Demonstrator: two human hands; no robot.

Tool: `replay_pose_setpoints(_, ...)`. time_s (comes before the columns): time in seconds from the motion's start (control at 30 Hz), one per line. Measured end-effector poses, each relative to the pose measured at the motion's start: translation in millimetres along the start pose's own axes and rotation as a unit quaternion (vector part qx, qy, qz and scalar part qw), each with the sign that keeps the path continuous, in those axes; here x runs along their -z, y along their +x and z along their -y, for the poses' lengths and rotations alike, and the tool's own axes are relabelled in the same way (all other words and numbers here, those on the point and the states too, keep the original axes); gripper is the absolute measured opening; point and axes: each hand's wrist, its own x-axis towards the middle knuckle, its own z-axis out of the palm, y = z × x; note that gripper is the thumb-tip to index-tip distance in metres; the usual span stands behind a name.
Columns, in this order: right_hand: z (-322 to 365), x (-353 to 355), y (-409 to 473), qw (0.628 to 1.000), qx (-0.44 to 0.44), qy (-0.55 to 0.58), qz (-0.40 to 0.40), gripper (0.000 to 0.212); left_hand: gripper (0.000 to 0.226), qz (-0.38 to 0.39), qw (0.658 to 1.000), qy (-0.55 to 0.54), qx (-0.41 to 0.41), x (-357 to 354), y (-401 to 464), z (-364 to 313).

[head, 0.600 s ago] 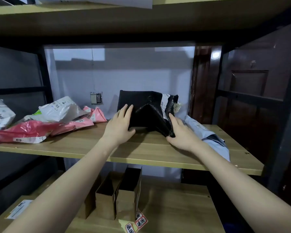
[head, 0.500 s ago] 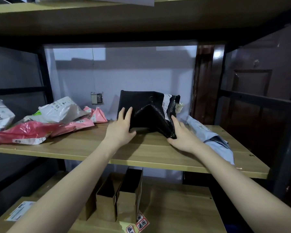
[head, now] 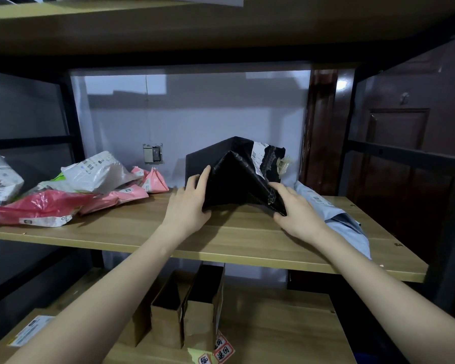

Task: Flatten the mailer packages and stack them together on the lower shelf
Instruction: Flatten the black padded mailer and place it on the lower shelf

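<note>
A black mailer [head: 237,177] with a white label stands tented on the middle wooden shelf [head: 221,235], peaked in the centre. My left hand [head: 188,206] grips its lower left edge, thumb under the flap. My right hand [head: 294,208] holds its lower right corner. A pile of pink, red and white mailers [head: 71,193] lies crumpled at the shelf's left. A pale blue mailer [head: 336,219] lies on the right, behind my right wrist. The lower shelf [head: 273,324] shows below.
Open brown cardboard boxes [head: 189,313] with red-and-white stickers stand on the lower shelf. A labelled flat parcel [head: 29,332] lies at its left. Black metal uprights frame both sides, and another shelf board hangs overhead. A dark wooden door is at the right.
Both hands have stayed on the black mailer while its near flap has lifted and spread, so the tent stands taller and wider. The view has shifted slightly.
</note>
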Motion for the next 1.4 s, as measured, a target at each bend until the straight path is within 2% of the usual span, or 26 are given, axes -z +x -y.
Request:
replay_pose_setpoints(0.07, 1.9, 10.0, -9.1, 1.0, 0.015, -0.003, -0.008, 0.065, 0.081, -0.043, 0.999, -0.013, 0.007, 11.0, -4.9, -1.3)
replay_pose_setpoints(0.2, 12.0, 29.4, -30.4, 0.999, 0.044, -0.009, -0.008, 0.062, 0.055, -0.076, 0.988, -0.136, 0.02, 42.4, -0.7, -8.2)
replay_pose_setpoints(0.37, 25.1, 39.0, -52.9, 0.998, 0.059, -0.01, 0.035, 0.069, 0.068, -0.023, 0.958, -0.287, -0.013, 71.7, 26.8, -20.1)
replay_pose_setpoints(0.43, 24.9, 37.5, -59.0, 0.996, 0.063, -0.031, 0.055, 0.067, 0.06, 0.008, 0.965, -0.262, -0.025, 76.0, 30.9, -28.5)
replay_pose_setpoints(0.53, 22.9, 39.7, -63.3, 0.996, 0.041, -0.033, 0.074, 0.075, 0.049, 0.026, 0.976, -0.212, -0.034, 76.5, 34.1, -38.5)
replay_pose_setpoints(0.63, 25.1, 45.1, -64.6, 0.994, 0.04, -0.021, 0.103, 0.074, 0.038, 0.021, 0.962, -0.273, -0.013, 79.7, 37.4, -39.5)
replay_pose_setpoints(0.7, 27.2, 47.6, -64.1, 0.991, 0.049, -0.009, 0.126, 0.069, 0.044, 0.02, 0.96, -0.28, -0.008, 83.3, 40.1, -36.7)
replay_pose_setpoints(0.77, 29.9, 49.7, -63.9, 0.987, 0.051, -0.005, 0.156, 0.062, 0.054, 0.048, 0.972, -0.225, -0.037, 84.4, 41.9, -33.4)
replay_pose_setpoints(0.83, 30.5, 49.5, -63.1, 0.982, 0.053, -0.007, 0.183, 0.061, 0.054, 0.089, 0.979, -0.178, -0.044, 81.2, 43.7, -29.4)
replay_pose_setpoints(0.9, 31.0, 49.0, -60.4, 0.98, 0.051, 0.012, 0.191, 0.059, 0.054, 0.095, 0.981, -0.168, -0.037, 75.1, 43.9, -26.1)
replay_pose_setpoints(0.97, 32.0, 49.2, -53.1, 0.983, 0.025, 0.071, 0.167, 0.046, 0.06, 0.077, 0.982, -0.167, -0.034, 70.0, 43.3, -24.8)
replay_pose_setpoints(1.03, 32.9, 48.1, -40.2, 0.989, 0.01, 0.124, 0.084, 0.036, 0.062, 0.078, 0.983, -0.164, -0.034, 66.9, 44.7, -25.5)
replay_pose_setpoints(1.1, 36.6, 46.8, -24.1, 0.992, 0.014, 0.127, -0.01, 0.036, 0.058, 0.091, 0.983, -0.159, -0.032, 65.5, 49.0, -26.2)
replay_pose_setpoints(1.17, 42.5, 44.1, -6.7, 0.992, 0.042, 0.109, -0.052, 0.041, 0.059, 0.101, 0.983, -0.152, -0.035, 63.3, 52.1, -26.1)
replay_pose_setpoints(1.27, 51.9, 36.4, 19.2, 0.994, 0.084, 0.053, -0.051, 0.047, 0.066, 0.13, 0.982, -0.129, -0.039, 54.6, 55.3, -24.3)
replay_pose_setpoints(1.33, 58.5, 28.8, 32.4, 0.995, 0.093, 0.01, -0.023, 0.051, 0.076, 0.16, 0.981, -0.105, -0.04, 45.7, 56.0, -23.4)
replay_pose_setpoints(1.4, 60.8, 19.3, 41.3, 0.995, 0.094, -0.019, 0.018, 0.053, 0.071, 0.182, 0.979, -0.08, -0.038, 35.1, 56.3, -22.8)
